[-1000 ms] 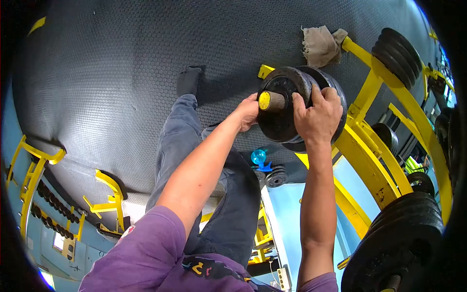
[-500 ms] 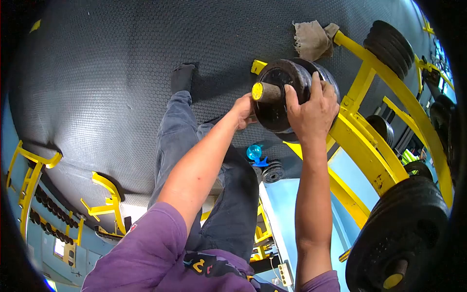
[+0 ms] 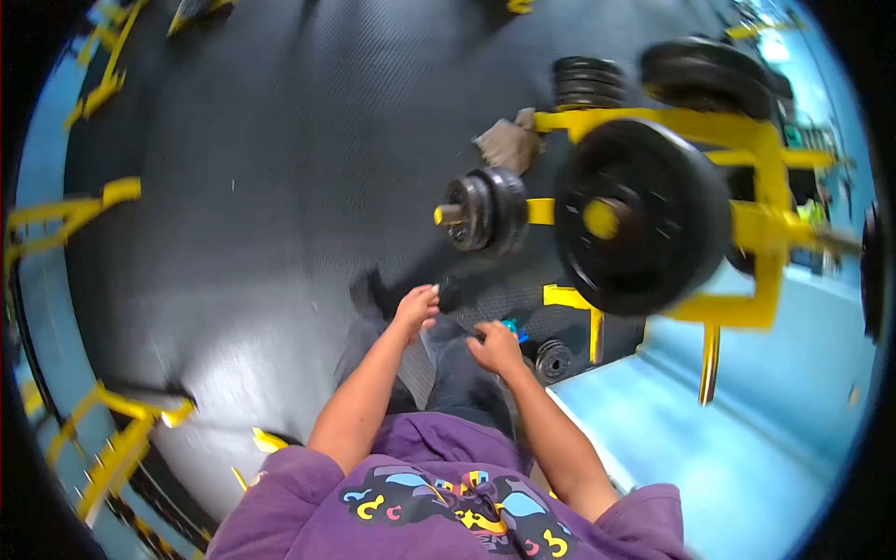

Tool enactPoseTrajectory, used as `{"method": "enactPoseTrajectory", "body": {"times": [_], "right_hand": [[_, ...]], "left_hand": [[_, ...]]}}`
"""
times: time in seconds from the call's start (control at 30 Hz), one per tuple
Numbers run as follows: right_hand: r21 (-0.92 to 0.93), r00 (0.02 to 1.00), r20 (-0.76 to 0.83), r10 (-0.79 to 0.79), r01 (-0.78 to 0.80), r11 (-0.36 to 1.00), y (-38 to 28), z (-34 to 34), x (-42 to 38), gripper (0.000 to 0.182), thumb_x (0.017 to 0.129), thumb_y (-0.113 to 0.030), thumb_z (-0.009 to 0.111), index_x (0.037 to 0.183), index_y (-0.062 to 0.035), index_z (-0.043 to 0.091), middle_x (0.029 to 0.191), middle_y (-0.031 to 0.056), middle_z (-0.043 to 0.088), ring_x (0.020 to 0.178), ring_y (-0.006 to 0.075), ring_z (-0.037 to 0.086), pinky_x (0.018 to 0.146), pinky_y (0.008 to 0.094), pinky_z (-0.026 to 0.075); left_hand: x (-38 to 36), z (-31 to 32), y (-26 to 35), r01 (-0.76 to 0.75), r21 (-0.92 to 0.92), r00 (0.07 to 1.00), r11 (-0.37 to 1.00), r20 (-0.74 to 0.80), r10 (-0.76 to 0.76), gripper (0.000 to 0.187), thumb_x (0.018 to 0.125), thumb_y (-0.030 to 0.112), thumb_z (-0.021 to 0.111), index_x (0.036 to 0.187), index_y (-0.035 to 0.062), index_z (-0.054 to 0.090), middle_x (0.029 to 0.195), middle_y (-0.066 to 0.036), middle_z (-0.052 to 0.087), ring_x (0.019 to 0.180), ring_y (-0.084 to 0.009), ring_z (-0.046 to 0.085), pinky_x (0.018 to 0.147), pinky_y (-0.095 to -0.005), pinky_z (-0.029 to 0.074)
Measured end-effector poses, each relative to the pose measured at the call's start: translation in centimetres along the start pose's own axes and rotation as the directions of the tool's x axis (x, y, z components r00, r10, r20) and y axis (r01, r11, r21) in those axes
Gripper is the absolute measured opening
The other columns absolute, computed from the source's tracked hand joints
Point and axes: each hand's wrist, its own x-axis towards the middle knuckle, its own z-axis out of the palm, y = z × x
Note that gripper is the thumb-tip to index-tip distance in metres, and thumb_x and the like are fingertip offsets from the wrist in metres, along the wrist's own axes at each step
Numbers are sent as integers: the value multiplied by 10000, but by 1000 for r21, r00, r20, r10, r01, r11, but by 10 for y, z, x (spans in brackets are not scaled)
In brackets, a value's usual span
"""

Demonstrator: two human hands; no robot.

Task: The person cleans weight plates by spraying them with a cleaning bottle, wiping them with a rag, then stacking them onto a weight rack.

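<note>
My left hand is off the weights, over my lower legs, with its fingers loosely curled; whether anything small is in it is too blurred to tell. My right hand hangs to its right, thumb apart from the fingers, with nothing in it. Ahead of both hands, black weight plates sit on a bar with a yellow end, untouched. A much larger black plate is mounted on the yellow rack to the right.
A beige cloth hangs at the rack's corner. Small plates and a blue object lie on the floor near my right hand. Stacked plates stand farther back. Yellow frames line the left side.
Both hands have let go of the plates and drawn back toward my body. The view has shifted, and the rack now shows farther ahead and to the right.
</note>
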Motion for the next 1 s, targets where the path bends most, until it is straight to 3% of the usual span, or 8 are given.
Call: {"method": "enactPoseTrajectory", "body": {"times": [0.13,0.2,0.4,0.47,0.6,0.67,0.9,1.0], "right_hand": [[108,965,-31,261,-257,960,29,-17,-78,451,799,-353,681,1144,-63,692,1157,224,658,1109,358,624,949,449,493],[322,908,-157,389,-325,889,47,-4,-110,450,812,-363,672,1140,-56,694,1112,217,681,1090,361,638,948,449,497],[752,723,-303,621,-219,622,59,39,-213,404,812,-290,718,1114,-23,699,1025,194,705,998,343,670,868,403,515],[830,650,-288,703,-196,522,64,64,-257,390,813,-270,722,1107,-15,699,1006,196,708,978,338,676,854,402,515],[902,435,-308,846,-150,405,96,127,-343,384,816,-259,723,1079,19,696,988,209,709,956,360,681,847,418,525],[902,357,-325,876,-162,401,115,169,-384,377,812,-246,722,1067,29,693,1009,221,703,974,369,674,853,418,526],[962,249,31,968,-271,39,195,330,-472,374,803,-276,727,1069,-14,699,964,203,710,967,345,687,858,392,525],[943,356,213,910,-318,-96,243,374,-483,386,821,-283,714,1094,-12,689,1026,201,704,1018,353,668,896,394,513]], "left_hand": [[-60,1,-5,-16,134,1000,991,27,13,410,926,384,644,1259,160,558,1016,-12,621,852,-146,590,725,-335,488],[-89,6,-7,-33,292,998,956,62,15,391,929,389,640,1233,152,573,965,6,606,815,-127,555,698,-321,475],[-116,37,-55,-46,575,970,817,220,-100,294,948,357,621,1149,143,601,781,55,528,634,-70,477,532,-243,403],[-130,61,-77,-83,652,959,753,259,-119,388,921,373,656,1205,120,579,933,-35,609,810,-173,573,676,-358,485],[-152,118,-143,-146,837,953,528,263,-152,395,947,385,613,1243,125,589,976,-4,576,834,-135,533,708,-307,475],[-148,143,-182,-161,896,947,413,258,-192,454,929,382,644,1297,131,558,971,-6,607,903,-160,568,800,-363,479],[-126,210,-342,-133,982,951,138,166,-262,481,925,385,632,1299,92,561,1064,-25,582,911,-164,541,760,-325,479],[-103,237,-401,-89,993,972,71,102,-209,476,909,358,653,1288,84,566,1031,-27,585,893,-167,545,755,-327,481]]}}
